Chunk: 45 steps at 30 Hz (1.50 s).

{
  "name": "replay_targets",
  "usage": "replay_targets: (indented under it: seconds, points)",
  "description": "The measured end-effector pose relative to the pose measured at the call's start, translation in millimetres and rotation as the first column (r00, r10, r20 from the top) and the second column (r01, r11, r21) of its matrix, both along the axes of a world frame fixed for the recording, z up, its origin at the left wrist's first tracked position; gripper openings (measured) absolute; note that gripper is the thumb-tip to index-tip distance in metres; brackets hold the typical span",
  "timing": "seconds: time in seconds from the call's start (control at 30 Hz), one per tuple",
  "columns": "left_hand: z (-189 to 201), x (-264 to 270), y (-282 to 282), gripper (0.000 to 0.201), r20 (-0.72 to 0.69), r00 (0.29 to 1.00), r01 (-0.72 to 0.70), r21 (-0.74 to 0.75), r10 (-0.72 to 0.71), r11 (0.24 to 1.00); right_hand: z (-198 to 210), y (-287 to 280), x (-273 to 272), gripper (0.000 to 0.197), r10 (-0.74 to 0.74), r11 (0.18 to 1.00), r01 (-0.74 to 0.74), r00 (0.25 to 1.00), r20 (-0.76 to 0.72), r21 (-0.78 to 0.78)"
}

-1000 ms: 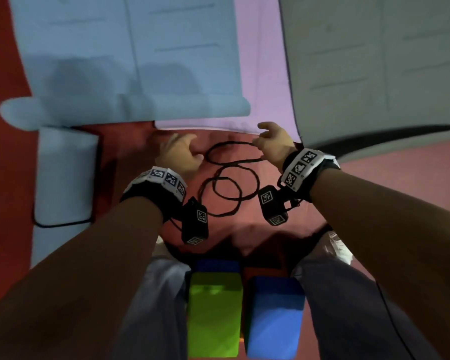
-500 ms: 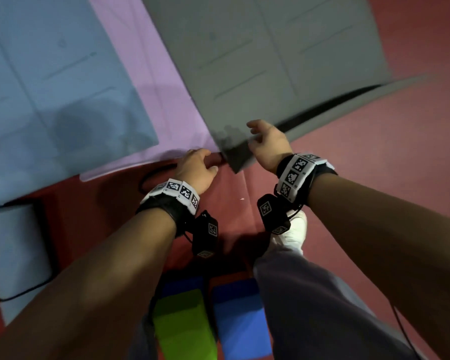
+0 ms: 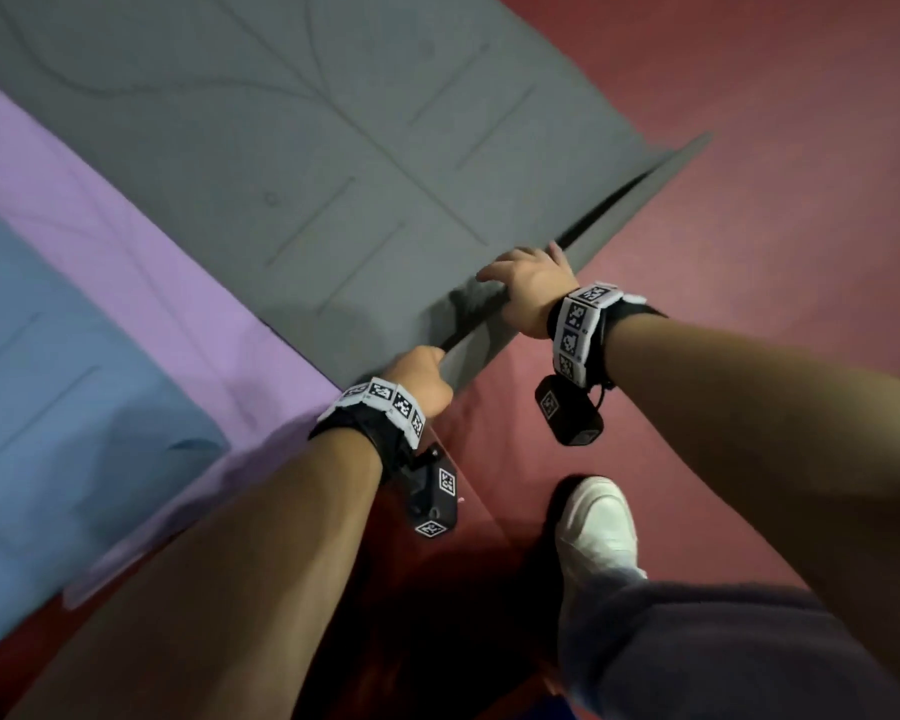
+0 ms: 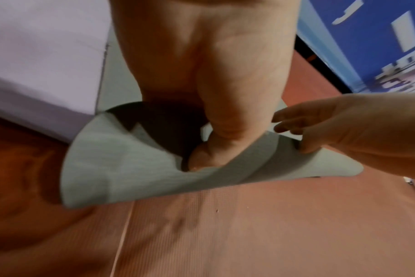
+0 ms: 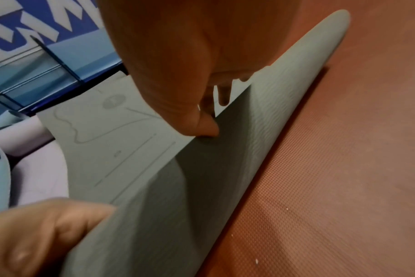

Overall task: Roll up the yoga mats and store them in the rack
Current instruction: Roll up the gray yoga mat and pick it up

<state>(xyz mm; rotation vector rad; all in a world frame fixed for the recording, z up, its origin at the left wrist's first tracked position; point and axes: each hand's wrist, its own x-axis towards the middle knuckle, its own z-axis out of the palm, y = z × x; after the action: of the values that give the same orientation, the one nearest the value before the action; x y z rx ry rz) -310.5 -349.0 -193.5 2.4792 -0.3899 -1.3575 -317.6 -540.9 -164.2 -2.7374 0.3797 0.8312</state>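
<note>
Both hands now gripping grey mat edge, curled over

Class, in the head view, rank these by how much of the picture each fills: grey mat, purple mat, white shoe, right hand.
1. grey mat
2. purple mat
3. white shoe
4. right hand

The shoe and the hand look close; the shoe is nearer the camera.

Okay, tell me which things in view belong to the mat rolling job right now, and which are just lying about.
In the job:
- grey foam yoga mat, near edge curled up
- left hand, gripping that edge
- right hand, gripping that edge
- purple yoga mat, flat, still to roll
- blue yoga mat, flat, still to roll

Lying about:
- red textured floor
- white shoe
</note>
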Motion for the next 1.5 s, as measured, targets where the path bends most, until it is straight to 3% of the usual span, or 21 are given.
replay_targets:
  seconds: [0.13, 0.2, 0.37, 0.5, 0.7, 0.8, 0.9, 0.97, 1.1, 1.27, 1.5]
  points:
    - [-21.8, 22.0, -2.4, 0.020, -0.033, 0.997, 0.063, -0.004, -0.063, 0.998, -34.5, 8.1, 10.3, 0.044, 0.032, 0.998, -0.035, 0.997, -0.066, -0.042]
    - [-27.2, 30.0, -4.3, 0.028, 0.003, 0.998, 0.070, -0.035, -0.070, 0.997, -48.6, 7.8, 10.6, 0.037, 0.004, 0.998, -0.006, 0.999, -0.035, -0.063]
    - [-18.8, 26.0, -4.9, 0.020, 0.133, 0.985, 0.112, -0.046, -0.105, 0.993, -56.9, 3.4, -3.3, 0.035, -0.064, 0.992, 0.078, 0.989, 0.136, -0.099]
    - [25.7, 25.3, -5.1, 0.032, 0.262, 0.951, 0.178, -0.041, -0.161, 0.983, -18.4, 6.0, -13.2, 0.034, -0.087, 0.992, 0.107, 0.966, 0.244, -0.069]
    - [110.8, 28.5, 24.7, 0.020, 0.480, 0.816, 0.302, 0.119, -0.322, 0.946, 46.6, 42.4, -27.2, 0.035, -0.093, 0.996, 0.091, 0.948, 0.305, 0.020]
    - [145.3, 24.9, 49.6, 0.017, 0.547, 0.749, 0.294, 0.229, -0.372, 0.928, 64.5, 65.3, -31.9, 0.026, -0.062, 0.996, 0.038, 0.948, 0.312, 0.081]
    - [163.3, 19.7, 73.5, 0.017, 0.557, 0.730, 0.268, 0.301, -0.396, 0.915, 74.2, 91.1, -36.1, 0.012, -0.048, 0.987, -0.003, 0.948, 0.315, 0.159]
    - [160.8, 15.7, 92.9, 0.020, 0.533, 0.756, 0.236, 0.319, -0.380, 0.918, 71.7, 108.5, -40.6, 0.010, -0.011, 0.981, -0.044, 0.959, 0.283, 0.188]
    - [128.1, -1.1, 128.0, 0.026, 0.421, 0.865, 0.156, 0.290, -0.272, 0.944, 51.5, 127.7, -51.6, 0.038, 0.054, 0.970, -0.115, 0.961, 0.272, 0.215]
    - [77.3, -16.7, 149.8, 0.041, 0.383, 0.908, 0.062, 0.278, -0.170, 0.958, 14.9, 119.3, -65.2, 0.039, -0.001, 0.965, -0.088, 0.942, 0.337, 0.246]
    - [29.2, -18.5, 158.5, 0.044, 0.308, 0.948, -0.022, 0.297, -0.075, 0.955, -43.9, 77.2, -81.8, 0.032, 0.144, 0.989, -0.115, 0.837, 0.527, -0.088]
